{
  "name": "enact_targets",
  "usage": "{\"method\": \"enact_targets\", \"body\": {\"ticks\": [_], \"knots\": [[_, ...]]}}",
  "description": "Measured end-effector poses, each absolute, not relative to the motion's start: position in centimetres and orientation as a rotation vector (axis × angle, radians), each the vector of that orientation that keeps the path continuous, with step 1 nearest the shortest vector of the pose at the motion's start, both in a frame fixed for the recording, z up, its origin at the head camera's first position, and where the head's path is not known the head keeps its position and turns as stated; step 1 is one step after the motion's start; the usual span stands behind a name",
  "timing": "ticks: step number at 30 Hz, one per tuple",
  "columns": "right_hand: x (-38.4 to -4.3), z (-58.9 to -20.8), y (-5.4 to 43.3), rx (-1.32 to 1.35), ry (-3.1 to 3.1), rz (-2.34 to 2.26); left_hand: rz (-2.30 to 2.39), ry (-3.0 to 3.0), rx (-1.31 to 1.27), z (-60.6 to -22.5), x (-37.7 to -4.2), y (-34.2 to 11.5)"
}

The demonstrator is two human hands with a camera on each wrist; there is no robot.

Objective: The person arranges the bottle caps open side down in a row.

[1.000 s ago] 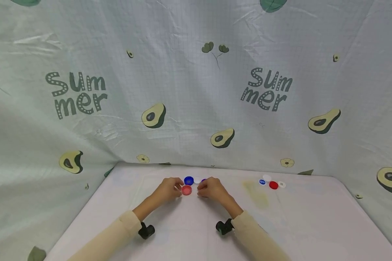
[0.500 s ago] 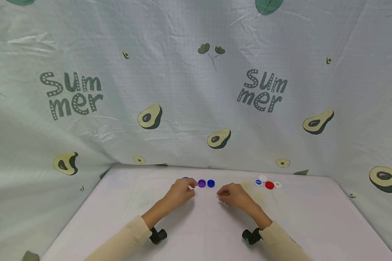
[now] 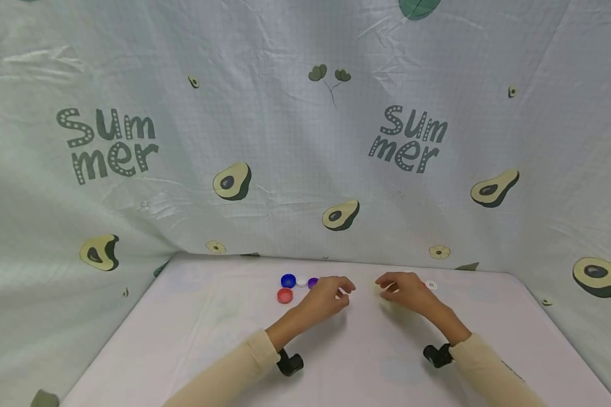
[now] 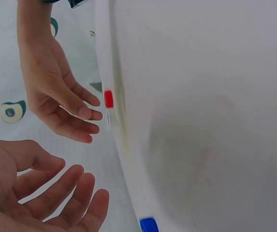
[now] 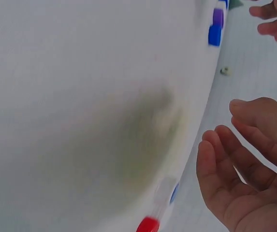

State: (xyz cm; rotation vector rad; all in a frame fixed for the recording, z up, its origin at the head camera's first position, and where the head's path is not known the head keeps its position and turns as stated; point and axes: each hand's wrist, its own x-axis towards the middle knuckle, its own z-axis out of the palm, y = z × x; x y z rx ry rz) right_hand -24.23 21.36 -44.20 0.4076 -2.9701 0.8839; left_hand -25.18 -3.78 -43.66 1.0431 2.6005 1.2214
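My left hand (image 3: 322,302) hovers over the back middle of the table with relaxed, slightly bent fingers and nothing in them. Just left of it lie a purple cap (image 3: 313,282), a white cap (image 3: 301,281), a blue cap (image 3: 288,281) and a red cap (image 3: 285,295). Another blue cap (image 5: 214,36) shows in the right wrist view; the left hand covers it in the head view. To the right, my right hand (image 3: 409,293) is also raised, fingers loosely bent, holding nothing. It largely hides a second red cap (image 5: 148,224), near a round white piece (image 3: 431,285).
A white cloth covers the table (image 3: 209,339). Behind it hangs a curtain (image 3: 285,141) printed with avocados and lettering. A yellowish stain lies under the right hand. A blue-marked round piece (image 5: 174,193) and a clear cap (image 5: 165,189) sit near the second red cap.
Both hands have moved right, away from the left row of caps. The left row's red, blue and white caps are uncovered; the right hand now covers most of the right group.
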Motion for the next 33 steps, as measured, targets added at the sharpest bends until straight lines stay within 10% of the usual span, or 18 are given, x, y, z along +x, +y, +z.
{"method": "enact_targets", "body": {"ticks": [33], "knots": [[-21.2, -45.2, 32.3, 0.040, -2.921, 0.820, 1.337, 2.477, 0.903, -45.1, -26.9, 7.1]]}}
